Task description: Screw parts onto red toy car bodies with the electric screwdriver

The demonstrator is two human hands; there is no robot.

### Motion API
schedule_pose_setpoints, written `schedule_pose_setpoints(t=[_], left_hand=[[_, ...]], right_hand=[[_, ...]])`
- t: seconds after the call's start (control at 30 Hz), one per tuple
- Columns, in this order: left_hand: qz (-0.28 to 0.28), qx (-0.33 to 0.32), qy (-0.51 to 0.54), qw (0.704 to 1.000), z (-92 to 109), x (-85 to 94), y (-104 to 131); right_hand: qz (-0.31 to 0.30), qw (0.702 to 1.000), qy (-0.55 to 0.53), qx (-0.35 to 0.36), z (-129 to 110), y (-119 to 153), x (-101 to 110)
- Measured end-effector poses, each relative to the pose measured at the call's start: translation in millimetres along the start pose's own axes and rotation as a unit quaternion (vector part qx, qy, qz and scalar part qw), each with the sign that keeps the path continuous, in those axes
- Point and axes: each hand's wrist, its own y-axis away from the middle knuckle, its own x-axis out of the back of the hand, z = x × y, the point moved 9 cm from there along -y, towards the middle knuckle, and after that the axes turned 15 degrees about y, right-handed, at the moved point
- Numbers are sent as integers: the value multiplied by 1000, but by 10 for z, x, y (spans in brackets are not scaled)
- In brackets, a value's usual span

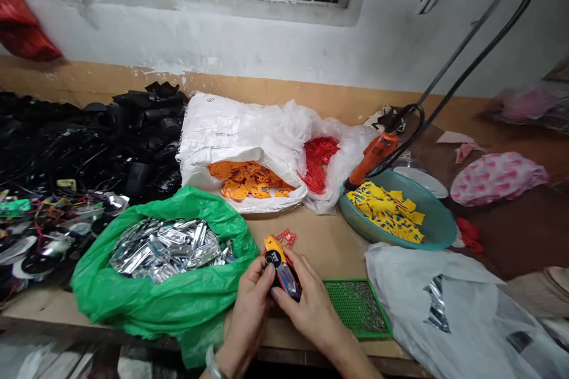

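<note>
Between my two hands is a small toy-like assembly (284, 275) with an orange part at its far end, a round black piece and a shiny silver strip. My left hand (253, 296) grips its left side, thumb pressed near the black piece. On the other side, my right hand (311, 302) wraps round it with thumb and fingers closed. Just beyond it, a red plastic piece (287, 238) lies on the cardboard-covered table (320, 237). By my right wrist is a green tray (355, 308) of small metal bits, perhaps screws.
Silver parts fill a green bag (164, 302) at left. Behind stand a white sack (240, 124) of orange pieces and a clear bag (329, 201) of red pieces. An orange electric screwdriver (373, 157) hangs over a teal basin (355, 222) of yellow pieces. Black parts (133, 136) are heaped at far left.
</note>
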Motion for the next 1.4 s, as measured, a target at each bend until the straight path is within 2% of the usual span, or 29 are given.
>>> schedule_pose_setpoints(t=[0.17, 0.33, 0.5, 0.6, 0.73, 0.8, 0.87, 0.97, 1.07, 1.13, 1.2, 1.27, 1.4], left_hand=[[12, -12, -86, 996, 6, 137, 18], [28, -59, -124, 990, 55, 142, 20], [38, -45, -122, 991, 28, 169, 18], [45, -35, -143, 988, 56, 222, 97], [64, -9, -168, 984, 99, 326, 296], [81, -15, -181, 980, 151, 402, 401], [108, -17, -169, 980, 190, 525, 498], [162, -4, -97, 982, 218, 761, 627], [168, 8, -49, 985, 234, 857, 695], [139, 26, -35, 989, 187, 807, 686], [100, 50, -20, 994, 70, 704, 630], [63, 64, -16, 996, -71, 597, 531], [13, 84, -53, 995, -326, 446, 256]], right_hand=[[-13, 998, -57, -8, 73, 62, -52], [32, 998, -44, -11, 142, 132, -118], [73, 997, -4, -4, 165, 176, -138], [42, 998, -34, -23, 138, 196, -168], [-49, 990, -127, -35, -23, 280, -315], [-54, 983, -169, -36, -89, 330, -374], [-27, 975, -214, -55, -64, 357, -408], [24, 939, -304, -159, 204, 361, -438], [47, 864, -444, -231, 439, 310, -405], [35, 815, -528, -236, 483, 244, -329], [16, 783, -575, -237, 490, 198, -228], [5, 763, -600, -241, 487, 181, -124], [16, 742, -624, -243, 484, 190, 34]])
